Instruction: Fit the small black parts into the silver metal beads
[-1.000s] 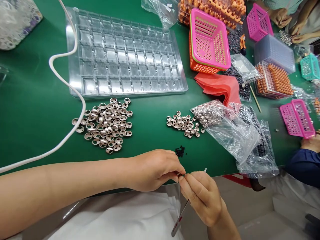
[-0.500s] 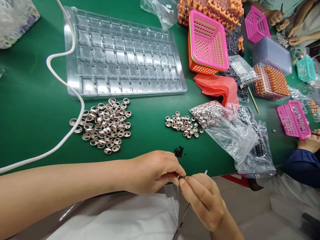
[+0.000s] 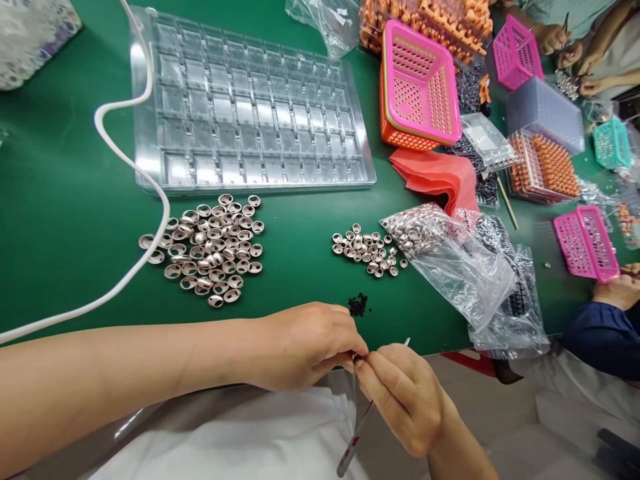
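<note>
At the table's front edge, my left hand (image 3: 313, 345) pinches a small dark-and-metallic piece (image 3: 357, 357), mostly hidden by fingertips. My right hand (image 3: 406, 395) meets it there, its fingers closed; metal tweezers (image 3: 349, 455) run through its grip. Their joined end with red marks hangs below, and a thin tip pokes out above the knuckles. Just beyond my fingers lies a little heap of tiny black parts (image 3: 358, 305). Behind that is a pile of small silvery metal rings (image 3: 369, 251). A larger pile of bigger metal rings (image 3: 215, 250) spreads beyond my left forearm.
A clear plastic compartment tray (image 3: 260, 113) lies at the back, with a white cable (image 3: 117, 150) crossing its left end. Stacked baskets (image 3: 421, 80), red cloth (image 3: 440, 177) and a bag of metal parts (image 3: 440, 247) stand right. Other people's hands (image 3: 585, 57) work at far right.
Both hands have shifted very slightly left, still together at the small piece. The tweezers' lower end has swung a little left and up.
</note>
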The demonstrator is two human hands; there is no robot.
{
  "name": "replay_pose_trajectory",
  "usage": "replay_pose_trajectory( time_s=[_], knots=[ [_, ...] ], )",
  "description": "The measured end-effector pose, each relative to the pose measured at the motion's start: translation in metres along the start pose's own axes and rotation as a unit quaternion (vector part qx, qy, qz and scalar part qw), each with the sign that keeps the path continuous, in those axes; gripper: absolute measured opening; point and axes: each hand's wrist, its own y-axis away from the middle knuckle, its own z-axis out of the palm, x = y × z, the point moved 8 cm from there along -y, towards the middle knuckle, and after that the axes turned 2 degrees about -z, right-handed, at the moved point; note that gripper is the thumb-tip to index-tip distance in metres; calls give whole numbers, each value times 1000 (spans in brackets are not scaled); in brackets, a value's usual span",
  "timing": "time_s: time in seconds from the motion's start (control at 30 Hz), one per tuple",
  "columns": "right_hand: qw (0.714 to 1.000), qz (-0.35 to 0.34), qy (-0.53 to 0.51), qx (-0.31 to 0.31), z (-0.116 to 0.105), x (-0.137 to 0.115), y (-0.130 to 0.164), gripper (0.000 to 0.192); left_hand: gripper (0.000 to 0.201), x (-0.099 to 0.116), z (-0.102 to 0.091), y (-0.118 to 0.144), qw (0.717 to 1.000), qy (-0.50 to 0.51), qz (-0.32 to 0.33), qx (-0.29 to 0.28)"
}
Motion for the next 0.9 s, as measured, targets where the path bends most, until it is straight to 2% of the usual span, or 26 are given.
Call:
replay_pose_trajectory(
  time_s=[0.13, 0.47, 0.67, 0.9],
  knots=[
    [1000, -7, -2, -9, 1, 0, -2, 33, 15, -2, 2, 1, 1000, -9, -4, 1],
    [1000, -4, -20, 4, 5, 4, 2, 30, 17, -6, 2, 2, 998, 31, -8, 62],
    [1000, 20, -17, 14, 4, 8, 3, 31, 16, -7, -2, 2, 997, 40, -11, 61],
    [999, 15, -16, 31, -1, 5, 4, 33, 15, -5, -5, 0, 997, 54, -10, 49]
  ],
)
